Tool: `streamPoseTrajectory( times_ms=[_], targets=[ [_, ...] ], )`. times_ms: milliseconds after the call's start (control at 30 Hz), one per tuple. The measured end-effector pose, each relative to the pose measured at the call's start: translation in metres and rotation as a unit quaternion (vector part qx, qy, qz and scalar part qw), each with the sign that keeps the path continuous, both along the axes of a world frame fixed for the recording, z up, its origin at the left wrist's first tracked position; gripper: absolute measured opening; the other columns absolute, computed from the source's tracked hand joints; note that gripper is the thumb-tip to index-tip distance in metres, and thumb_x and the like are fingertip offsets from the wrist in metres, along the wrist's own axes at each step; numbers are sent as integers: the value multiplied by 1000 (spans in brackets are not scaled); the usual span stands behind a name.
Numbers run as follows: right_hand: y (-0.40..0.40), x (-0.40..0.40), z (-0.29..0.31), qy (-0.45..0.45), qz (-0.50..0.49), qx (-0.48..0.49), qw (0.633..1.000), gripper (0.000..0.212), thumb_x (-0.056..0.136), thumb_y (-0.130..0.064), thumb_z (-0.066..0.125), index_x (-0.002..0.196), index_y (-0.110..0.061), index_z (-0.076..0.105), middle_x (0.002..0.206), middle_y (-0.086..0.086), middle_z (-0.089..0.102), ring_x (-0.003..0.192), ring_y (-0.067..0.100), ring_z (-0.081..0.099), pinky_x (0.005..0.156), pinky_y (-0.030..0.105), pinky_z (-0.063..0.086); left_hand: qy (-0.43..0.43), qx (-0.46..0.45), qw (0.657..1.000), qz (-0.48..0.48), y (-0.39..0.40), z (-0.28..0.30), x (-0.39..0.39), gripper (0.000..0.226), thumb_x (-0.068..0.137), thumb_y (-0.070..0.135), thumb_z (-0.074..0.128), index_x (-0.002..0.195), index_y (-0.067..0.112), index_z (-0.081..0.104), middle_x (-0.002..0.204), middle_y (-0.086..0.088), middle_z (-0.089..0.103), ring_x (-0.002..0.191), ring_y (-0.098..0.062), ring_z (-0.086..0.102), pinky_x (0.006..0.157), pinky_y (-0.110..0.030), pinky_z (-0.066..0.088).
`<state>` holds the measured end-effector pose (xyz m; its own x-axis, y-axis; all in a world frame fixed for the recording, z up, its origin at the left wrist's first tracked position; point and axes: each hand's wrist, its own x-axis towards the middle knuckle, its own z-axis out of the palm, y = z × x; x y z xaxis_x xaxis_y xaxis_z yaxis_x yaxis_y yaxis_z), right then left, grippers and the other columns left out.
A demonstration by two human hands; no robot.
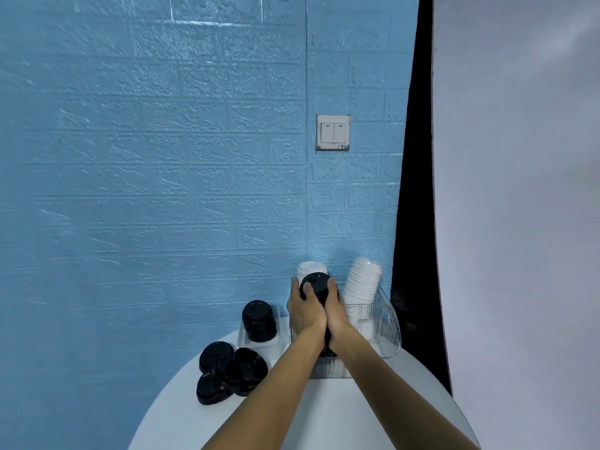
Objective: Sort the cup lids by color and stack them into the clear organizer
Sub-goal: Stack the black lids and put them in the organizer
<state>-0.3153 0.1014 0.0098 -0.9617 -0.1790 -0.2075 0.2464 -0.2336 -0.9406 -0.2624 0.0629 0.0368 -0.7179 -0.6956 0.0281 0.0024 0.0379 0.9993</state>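
Both hands — left hand [303, 308], right hand [336, 308] — clasp a tall, glossy black lid stack [314, 282] in the clear organizer [388, 323].

Both hands [319, 308] curled, wrists together

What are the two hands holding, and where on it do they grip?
Both hands, left and right, grip a black lid stack by its opposite sides, over the organizer.
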Motion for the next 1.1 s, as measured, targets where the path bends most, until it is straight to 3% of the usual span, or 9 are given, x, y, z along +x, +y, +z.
streamPoseTrajectory(
  times_ms=[133,267,333,467,600,667,833,1000,1100],
  targets=[
    [9,15,24,50,-7,87,995,62,98,-63,41,145,-23,40,134,10,59,119,31,60,106,51,48,-5,-70,998,-2,0,-2,2,46,108,42,30,153,32,36,153,-7,45,136,-28,48,111,-39,36],
    [18,21,28,122,6,159,980,54,103,-57,34,143,-22,45,133,6,61,115,24,60,104,42,48,-21,-113,993,2,1,0,6,47,108,42,28,154,31,36,153,-5,46,136,-26,48,110,-39,37],
    [24,29,32,168,0,246,955,52,106,-54,29,139,-20,50,130,6,62,114,24,59,93,32,43,-31,-134,990,9,-2,3,8,47,108,41,27,152,29,39,150,-6,48,134,-27,50,108,-41,40],
    [30,27,31,234,-54,408,881,58,101,-63,26,113,-23,66,109,6,71,100,26,66,88,37,51,-24,-166,986,3,-9,2,10,47,108,41,31,149,25,42,154,-1,40,136,-24,46,110,-40,38],
    [27,23,27,306,-63,326,892,47,107,-41,37,148,-21,48,145,6,55,136,23,49,115,36,37,-10,-213,977,-22,-12,-3,9,48,107,44,29,152,31,36,155,1,42,139,-21,43,114,-40,37],
    [27,20,27,324,-51,269,906,43,108,-30,39,149,-19,47,149,3,52,138,18,45,116,30,32,0,-248,968,-42,-14,-4,9,47,106,47,30,152,40,32,155,2,42,138,-20,44,114,-42,38],
    [32,10,31,327,6,266,907,33,108,-37,39,128,-27,63,129,-7,65,118,12,57,105,30,41,-31,-330,941,-74,-31,-9,12,51,103,57,31,152,41,33,158,6,37,144,-19,37,117,-42,24],
    [26,-2,24,316,6,294,902,47,98,-61,32,114,-35,67,111,-8,68,111,12,60,103,41,47,-43,-322,942,-84,-39,-8,9,50,102,62,32,147,42,36,149,4,47,137,-20,44,113,-45,25],
    [28,6,25,317,5,296,901,41,104,-50,34,117,-28,67,113,-6,66,112,13,58,102,39,45,-43,-319,942,-92,-39,-14,10,49,100,65,32,144,45,38,147,4,49,135,-20,46,112,-48,27]
  ],
)
